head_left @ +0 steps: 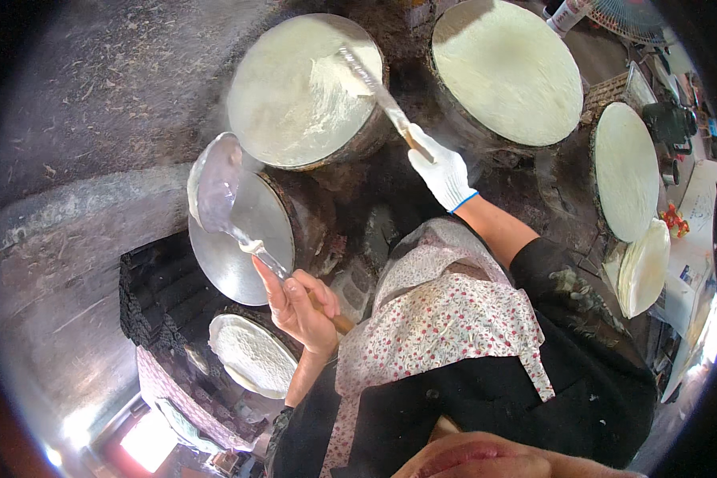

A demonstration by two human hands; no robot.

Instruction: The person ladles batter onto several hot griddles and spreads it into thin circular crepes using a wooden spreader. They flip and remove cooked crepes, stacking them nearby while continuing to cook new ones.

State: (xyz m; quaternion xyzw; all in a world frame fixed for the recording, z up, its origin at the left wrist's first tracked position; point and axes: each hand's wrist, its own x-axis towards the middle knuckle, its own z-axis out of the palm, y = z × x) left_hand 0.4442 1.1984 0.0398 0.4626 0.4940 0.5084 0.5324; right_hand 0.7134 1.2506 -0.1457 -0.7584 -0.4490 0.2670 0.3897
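Note:
My bare left hand (301,313) is closed round the handle of a large metal ladle (218,185), its bowl smeared with pale batter. The ladle hangs over the edge of a bare, shiny round griddle (251,253). A white knit glove covers my right hand (444,171), which grips the wooden handle of a long flat spreader (384,99). Its blade lies over a round griddle (350,151) coated with thin pale batter (283,88). The batter looks thicker and streaked by the blade. Below the left griddle, a round tub (269,384) holds white batter.
Another griddle at the far right of centre carries a pale flatbread sheet (508,70). A further coated griddle (628,171) stands to the right, with a stack of round pale sheets (645,267) beside it. A fan (631,19) and a dark device (669,123) are nearby.

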